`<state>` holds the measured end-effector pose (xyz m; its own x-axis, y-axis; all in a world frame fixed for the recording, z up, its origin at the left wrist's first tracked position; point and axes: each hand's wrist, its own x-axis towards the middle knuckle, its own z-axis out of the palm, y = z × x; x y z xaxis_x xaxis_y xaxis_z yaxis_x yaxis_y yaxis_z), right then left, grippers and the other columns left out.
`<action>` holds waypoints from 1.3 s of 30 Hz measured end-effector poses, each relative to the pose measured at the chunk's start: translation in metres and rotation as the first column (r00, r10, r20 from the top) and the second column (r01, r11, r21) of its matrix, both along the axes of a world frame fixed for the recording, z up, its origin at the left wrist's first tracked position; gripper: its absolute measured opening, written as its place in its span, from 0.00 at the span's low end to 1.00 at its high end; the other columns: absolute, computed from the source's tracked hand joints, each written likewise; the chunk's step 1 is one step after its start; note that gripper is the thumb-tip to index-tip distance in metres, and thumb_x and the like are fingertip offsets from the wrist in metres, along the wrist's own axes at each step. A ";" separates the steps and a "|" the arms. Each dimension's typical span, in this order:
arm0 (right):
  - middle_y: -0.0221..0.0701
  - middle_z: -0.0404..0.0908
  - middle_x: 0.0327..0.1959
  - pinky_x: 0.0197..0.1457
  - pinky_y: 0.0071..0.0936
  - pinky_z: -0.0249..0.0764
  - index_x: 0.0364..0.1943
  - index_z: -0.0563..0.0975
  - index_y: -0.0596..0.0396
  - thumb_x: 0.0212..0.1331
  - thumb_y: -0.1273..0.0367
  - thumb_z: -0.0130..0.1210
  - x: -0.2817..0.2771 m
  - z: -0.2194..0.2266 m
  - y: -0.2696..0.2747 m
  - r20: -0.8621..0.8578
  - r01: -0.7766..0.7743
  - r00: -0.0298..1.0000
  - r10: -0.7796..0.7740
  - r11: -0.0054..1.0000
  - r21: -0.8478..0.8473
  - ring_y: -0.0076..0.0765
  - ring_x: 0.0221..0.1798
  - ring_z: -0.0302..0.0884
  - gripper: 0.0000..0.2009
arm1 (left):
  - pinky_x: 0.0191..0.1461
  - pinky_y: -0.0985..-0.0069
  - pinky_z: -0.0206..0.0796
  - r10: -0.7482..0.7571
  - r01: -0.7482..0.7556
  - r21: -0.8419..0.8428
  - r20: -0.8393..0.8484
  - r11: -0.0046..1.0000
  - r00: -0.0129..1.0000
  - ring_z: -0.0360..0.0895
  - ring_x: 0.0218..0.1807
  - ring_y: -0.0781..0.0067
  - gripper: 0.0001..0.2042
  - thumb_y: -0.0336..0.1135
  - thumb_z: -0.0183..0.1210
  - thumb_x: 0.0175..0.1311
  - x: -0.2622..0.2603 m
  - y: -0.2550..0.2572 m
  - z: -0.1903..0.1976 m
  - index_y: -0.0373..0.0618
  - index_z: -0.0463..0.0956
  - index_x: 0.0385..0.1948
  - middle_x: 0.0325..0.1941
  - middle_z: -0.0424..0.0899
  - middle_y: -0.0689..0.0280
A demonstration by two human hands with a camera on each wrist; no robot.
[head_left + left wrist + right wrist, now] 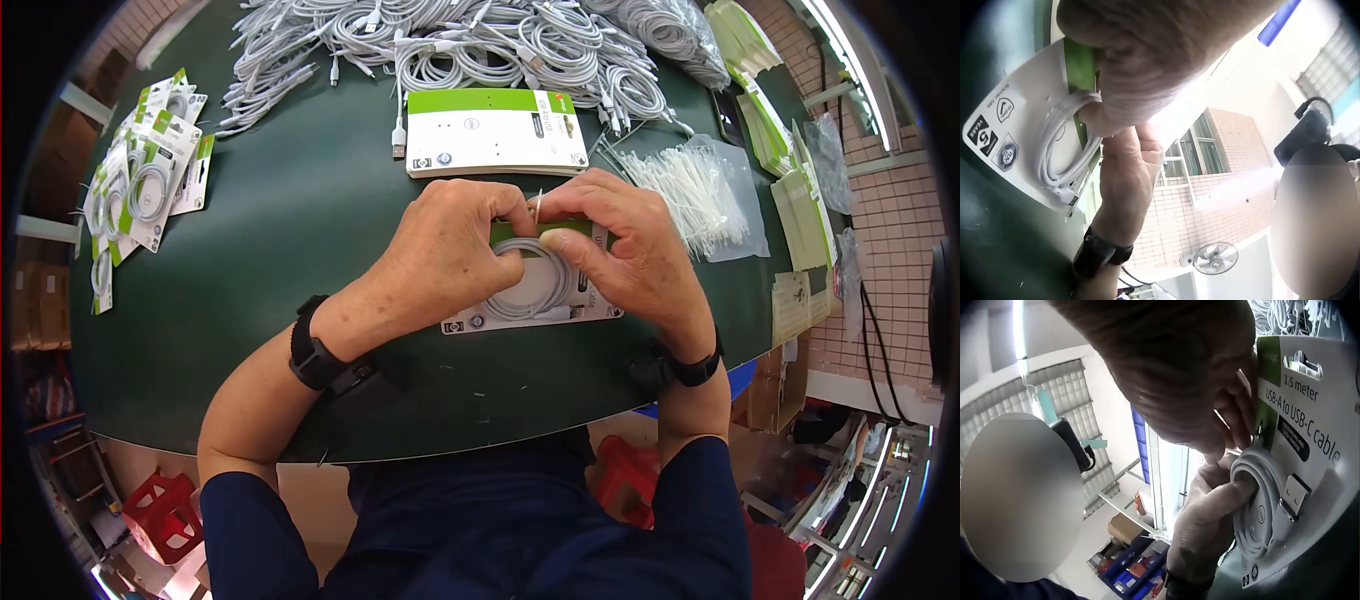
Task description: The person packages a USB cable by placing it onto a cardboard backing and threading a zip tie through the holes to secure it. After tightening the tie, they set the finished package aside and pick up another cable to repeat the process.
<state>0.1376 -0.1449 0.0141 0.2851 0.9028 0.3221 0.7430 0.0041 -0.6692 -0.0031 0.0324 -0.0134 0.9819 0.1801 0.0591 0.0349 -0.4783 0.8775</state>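
A coiled white USB cable [566,284] lies against a green-and-white packaging card [600,300] on the table. The card's print reads "1.5 meter USB-A to USB-C cable" in the right wrist view, where the USB plug [1296,492] shows beside the coil. My left hand [440,245] holds the coil at its upper side, thumb inside the ring. With curled index finger and thumb, my right hand [635,240] pinches at a thin white cable tie [540,205] standing up between both hands at the coil's top. Fingers partly hide the tie.
A stack of cards [490,140] stands just beyond my hands. Loose cable ties [690,190] lie on a plastic bag at right. Bundled white cables [450,45] fill the far side. Carded cables [150,190] are piled at left, more cards [800,220] along the right edge.
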 end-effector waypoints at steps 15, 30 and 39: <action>0.37 0.82 0.33 0.40 0.40 0.78 0.36 0.79 0.57 0.63 0.74 0.64 -0.009 -0.026 0.011 0.115 0.106 0.986 -0.121 0.986 0.127 0.50 0.36 0.83 0.04 | 0.49 0.77 0.77 -0.047 0.044 -0.139 -0.022 0.989 0.999 0.82 0.40 0.80 0.09 0.21 0.59 0.52 0.004 -0.001 -0.009 0.34 0.82 0.36 0.34 0.86 0.66; 0.38 0.84 0.32 0.38 0.43 0.79 0.40 0.76 0.54 0.66 0.73 0.61 -0.011 -0.031 0.013 0.143 0.171 0.973 -0.184 0.980 0.098 0.51 0.37 0.85 0.05 | 0.34 0.70 0.69 -0.024 0.028 -0.180 0.029 0.983 0.999 0.74 0.26 0.72 0.09 0.24 0.60 0.50 0.006 -0.005 -0.023 0.33 0.80 0.34 0.27 0.82 0.59; 0.37 0.84 0.31 0.36 0.43 0.79 0.42 0.75 0.53 0.69 0.72 0.59 -0.011 -0.034 0.014 0.143 0.195 0.968 -0.206 0.977 0.085 0.50 0.35 0.86 0.05 | 0.54 0.74 0.77 -0.071 0.056 -0.171 -0.088 0.984 0.994 0.82 0.43 0.78 0.07 0.20 0.58 0.52 0.006 -0.006 -0.016 0.34 0.78 0.34 0.36 0.85 0.64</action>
